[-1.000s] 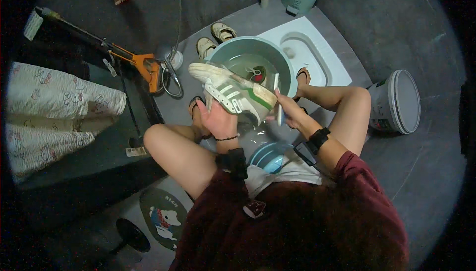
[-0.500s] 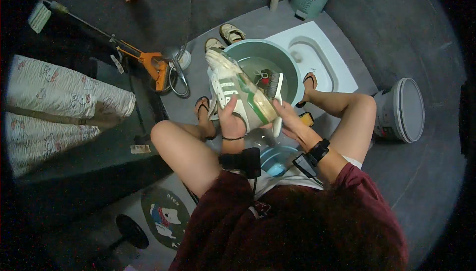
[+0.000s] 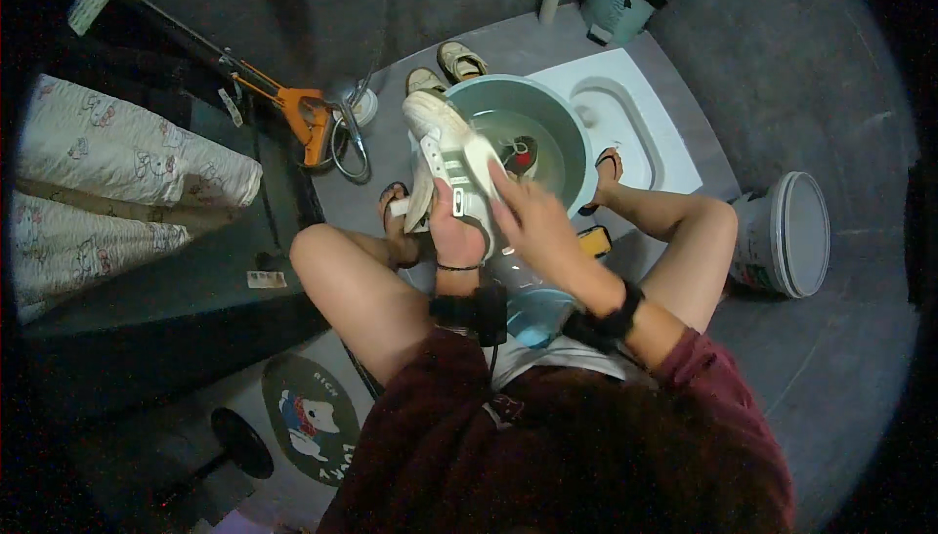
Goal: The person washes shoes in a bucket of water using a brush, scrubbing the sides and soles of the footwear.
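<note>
A white sneaker (image 3: 437, 122) is tilted over the near left rim of the green basin (image 3: 584, 133), toe pointing away from me. My left hand (image 3: 455, 233) is closed around its heel end. In my right hand (image 3: 547, 226), somewhat smeared by motion, is a white scrub brush (image 3: 481, 165), laid against the sneaker's right side with its back toward me. The bristles are hidden. In the basin's water lies a dark item (image 3: 519, 156) with a red spot and pale laces, partly covered by the brush and hand.
Between my knees stands a blue basin (image 3: 532, 317). A yellow item (image 3: 594, 241) lies right of it. Another pair of shoes (image 3: 459, 62) rests behind the green basin. Around me are a white squat toilet (image 3: 650, 133), a lidded bin (image 3: 625, 1), a bucket (image 3: 782, 236) and an orange-headed mop (image 3: 308, 124).
The brush has moved left and away from me, from beside the sneaker onto its side, and its bristles have turned out of sight. My left hand keeps its hold on the sneaker.
</note>
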`<state>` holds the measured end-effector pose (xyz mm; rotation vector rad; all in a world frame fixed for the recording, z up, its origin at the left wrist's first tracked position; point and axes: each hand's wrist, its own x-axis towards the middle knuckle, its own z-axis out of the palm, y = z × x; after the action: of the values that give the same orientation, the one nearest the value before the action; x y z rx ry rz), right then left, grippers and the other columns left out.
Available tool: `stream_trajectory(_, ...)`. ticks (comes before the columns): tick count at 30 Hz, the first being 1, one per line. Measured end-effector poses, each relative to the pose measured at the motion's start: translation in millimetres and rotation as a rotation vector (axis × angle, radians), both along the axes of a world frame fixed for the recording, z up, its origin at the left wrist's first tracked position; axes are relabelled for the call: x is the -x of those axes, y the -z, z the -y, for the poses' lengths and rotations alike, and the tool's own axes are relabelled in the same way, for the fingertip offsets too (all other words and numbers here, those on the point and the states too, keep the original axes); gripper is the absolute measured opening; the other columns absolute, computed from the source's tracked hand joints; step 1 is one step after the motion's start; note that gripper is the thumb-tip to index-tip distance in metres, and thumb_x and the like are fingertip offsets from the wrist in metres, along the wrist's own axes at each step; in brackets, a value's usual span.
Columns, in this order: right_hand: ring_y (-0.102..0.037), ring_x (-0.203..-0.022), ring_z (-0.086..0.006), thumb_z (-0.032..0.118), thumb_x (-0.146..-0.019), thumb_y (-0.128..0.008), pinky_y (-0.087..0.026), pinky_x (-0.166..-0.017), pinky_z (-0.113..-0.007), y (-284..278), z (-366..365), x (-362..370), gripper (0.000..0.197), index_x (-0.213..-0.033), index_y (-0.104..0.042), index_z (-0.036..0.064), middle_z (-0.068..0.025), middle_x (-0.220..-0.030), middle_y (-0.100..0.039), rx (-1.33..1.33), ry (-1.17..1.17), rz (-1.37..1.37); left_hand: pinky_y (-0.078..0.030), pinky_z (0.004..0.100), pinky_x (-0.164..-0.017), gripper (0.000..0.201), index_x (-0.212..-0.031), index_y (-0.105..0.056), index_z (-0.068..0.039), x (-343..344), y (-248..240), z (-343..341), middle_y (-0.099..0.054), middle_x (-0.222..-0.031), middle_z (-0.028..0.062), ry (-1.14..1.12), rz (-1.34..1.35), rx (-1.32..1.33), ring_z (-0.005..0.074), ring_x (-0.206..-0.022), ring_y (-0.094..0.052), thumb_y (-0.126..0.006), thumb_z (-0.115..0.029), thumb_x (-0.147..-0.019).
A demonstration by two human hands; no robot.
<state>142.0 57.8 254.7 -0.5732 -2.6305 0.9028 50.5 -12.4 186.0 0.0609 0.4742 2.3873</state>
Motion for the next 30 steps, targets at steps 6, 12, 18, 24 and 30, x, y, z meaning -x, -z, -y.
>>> stream_trajectory(6,-0.056,-0.068,-0.0407,0.02,-0.082,-0.05,-0.046,-0.064,-0.047,-2,-13,0,0.043,-0.123,-0.043,0.0095,-0.0259,-0.082,-0.056,0.101,-0.095,-0.109,-0.034,0.0382,-0.095,0.042,-0.123,-0.039,-0.004,4,12,3,-0.048,-0.12,0.0097,-0.07,0.049,-0.068,0.0241,-0.109,-0.046,-0.035,-0.032,-0.092)
stream_trajectory(12,-0.056,-0.066,-0.0408,0.02,-0.081,-0.05,-0.046,-0.064,-0.045,0,3,-12,0.042,-0.121,-0.045,0.0079,-0.0257,-0.074,-0.057,0.081,-0.077,0.017,-0.033,0.0374,-0.095,0.044,-0.125,-0.038,-0.005,3,13,2,-0.046,-0.122,0.0094,-0.065,0.095,-0.048,0.024,-0.111,-0.044,-0.033,-0.033,-0.092)
stream_trajectory(18,-0.055,-0.066,-0.0407,0.019,-0.081,-0.051,-0.045,-0.064,-0.043,0,-5,34,0.044,-0.123,-0.043,0.0079,-0.0255,-0.075,-0.057,0.017,-0.056,-0.022,-0.031,0.0378,-0.098,0.044,-0.125,-0.036,-0.004,5,11,1,-0.046,-0.122,0.01,-0.126,0.025,-0.013,0.0245,-0.113,-0.043,-0.033,-0.033,-0.092)
stream_trajectory(24,-0.058,-0.06,-0.0347,0.019,-0.081,-0.053,-0.046,-0.054,-0.04,4,25,-51,0.048,-0.127,-0.042,0.0143,-0.0209,-0.069,-0.055,-0.045,-0.117,0.127,-0.034,0.039,-0.094,0.047,-0.122,-0.039,-0.003,6,16,5,-0.049,-0.117,0.0104,0.004,0.075,-0.155,0.0264,-0.106,-0.047,-0.032,-0.038,-0.092)
stream_trajectory(30,-0.054,-0.056,-0.0402,0.021,-0.081,-0.051,-0.046,-0.054,-0.046,10,1,37,0.048,-0.127,-0.039,0.0144,-0.0214,-0.074,-0.055,0.028,-0.158,-0.108,-0.034,0.0374,-0.094,0.046,-0.122,-0.04,-0.004,4,-2,5,-0.05,-0.117,0.0096,-0.069,0.084,0.008,0.0246,-0.106,-0.047,-0.034,-0.038,-0.091)
